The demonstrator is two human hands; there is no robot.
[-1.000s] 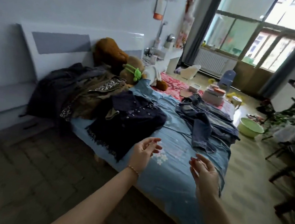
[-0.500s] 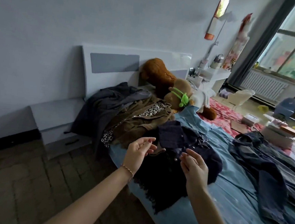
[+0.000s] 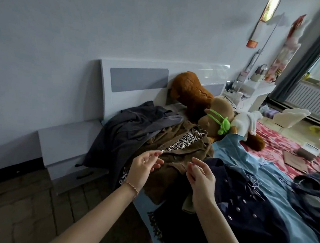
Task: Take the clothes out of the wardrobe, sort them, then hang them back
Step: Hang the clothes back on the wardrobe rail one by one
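Both hands are raised above the bed [image 3: 277, 191] with fingers loosely spread, holding nothing: the left hand [image 3: 142, 169] palm toward the right hand [image 3: 200, 178]. Directly beyond them lies the brown jacket [image 3: 181, 152] with a leopard-print lining showing; past the left hand, the grey garment [image 3: 133, 130] drapes off the bed edge. Under and beyond the right hand spreads the dark navy jacket [image 3: 245, 202], its lower part hidden by the right forearm. The denim clothes [image 3: 315, 191], far right of the right hand, are cut off by the frame edge.
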